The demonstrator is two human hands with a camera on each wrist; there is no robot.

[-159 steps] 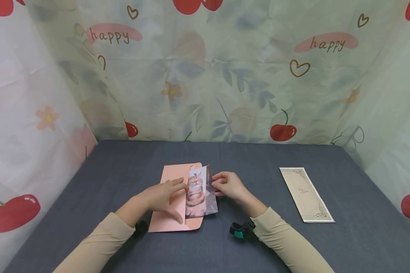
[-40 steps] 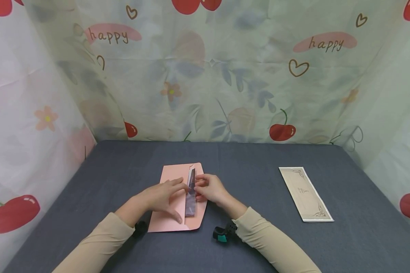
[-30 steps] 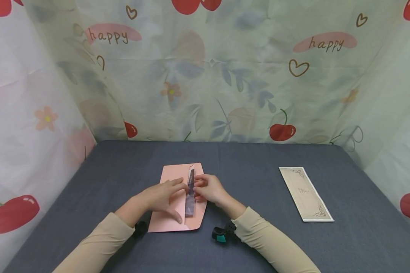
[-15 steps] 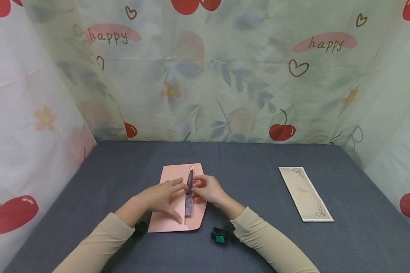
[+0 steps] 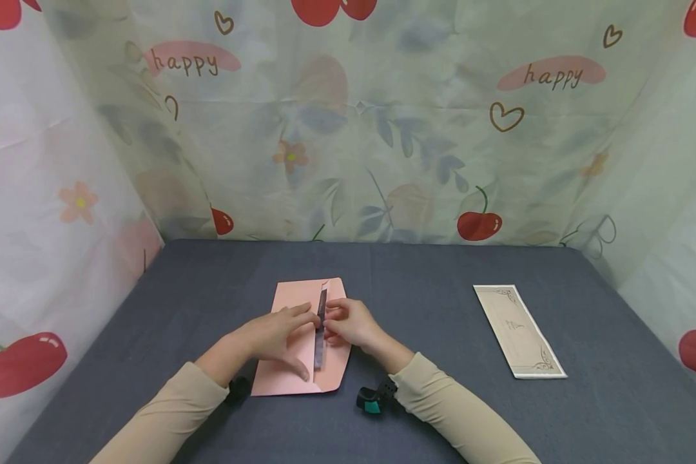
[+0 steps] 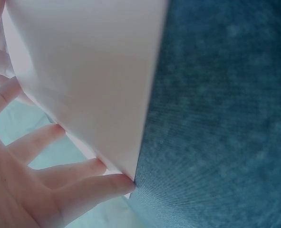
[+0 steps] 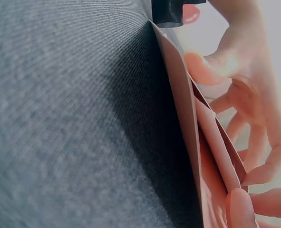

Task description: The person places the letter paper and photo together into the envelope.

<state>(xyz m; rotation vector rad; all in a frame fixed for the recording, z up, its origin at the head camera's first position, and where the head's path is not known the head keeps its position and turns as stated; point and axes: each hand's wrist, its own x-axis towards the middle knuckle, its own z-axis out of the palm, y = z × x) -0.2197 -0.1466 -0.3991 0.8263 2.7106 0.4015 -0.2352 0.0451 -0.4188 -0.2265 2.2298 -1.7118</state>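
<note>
A pink envelope (image 5: 292, 293) lies on the table with its flap side facing right. From its opening sticks a narrow dark purple-grey strip of a photo (image 5: 320, 351), the rest hidden inside. My left hand (image 5: 278, 332) rests spread on the envelope's front; the left wrist view shows its fingertips touching the pink paper (image 6: 92, 71). My right hand (image 5: 354, 322) pinches the photo's outer edge between thumb and fingers. In the right wrist view the envelope mouth gapes, with the photo (image 7: 216, 137) between its two layers.
A beige card or leaflet with ornamental corners (image 5: 519, 332) lies flat at the right of the dark grey tablecloth (image 5: 417, 277). A black wrist device with a teal patch (image 5: 371, 401) is beside the right sleeve. Printed curtains (image 5: 359, 161) enclose the back and sides.
Over these seconds my right hand has moved left and the photo has slid deeper into the envelope; the cat picture seen earlier is hidden. My left hand has stayed in place.
</note>
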